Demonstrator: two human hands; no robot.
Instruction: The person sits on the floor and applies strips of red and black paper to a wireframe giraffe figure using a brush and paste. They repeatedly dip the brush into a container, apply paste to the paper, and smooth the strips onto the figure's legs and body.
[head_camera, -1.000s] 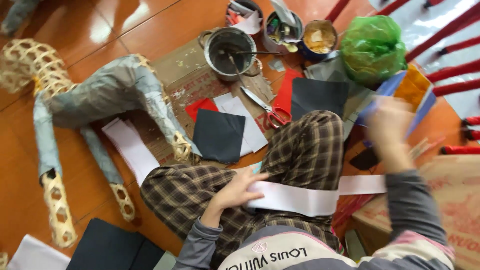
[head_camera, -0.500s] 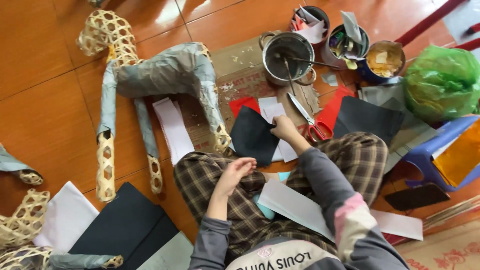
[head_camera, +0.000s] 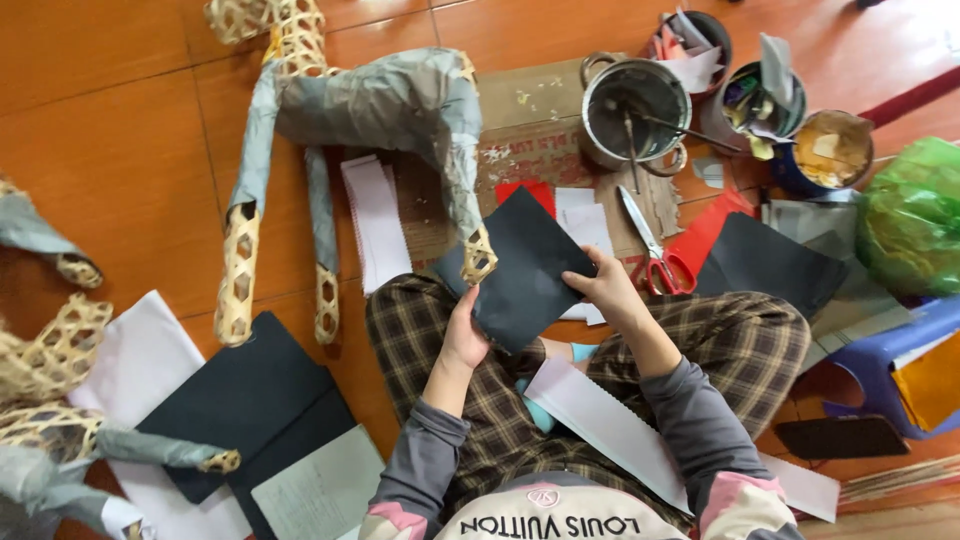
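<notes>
While both hands (head_camera: 465, 335) (head_camera: 605, 290) pinch opposite edges, black paper sheet (head_camera: 520, 265) tilted diamond-wise, corner pointing away.

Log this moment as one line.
left hand: holds black paper sheet | right hand: grips same sheet's right edge | red-handled scissors: on floor beside right hand | white strip: across lap

orange tiled floor (head_camera: 120, 150), scattered paper sheets (head_camera: 375, 220)

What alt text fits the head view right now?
Both hands, left hand and right hand, hold a black sheet over the person's lap. Red-handled scissors, a metal pot and a paper-covered woven animal frame lie on the orange floor.
</notes>
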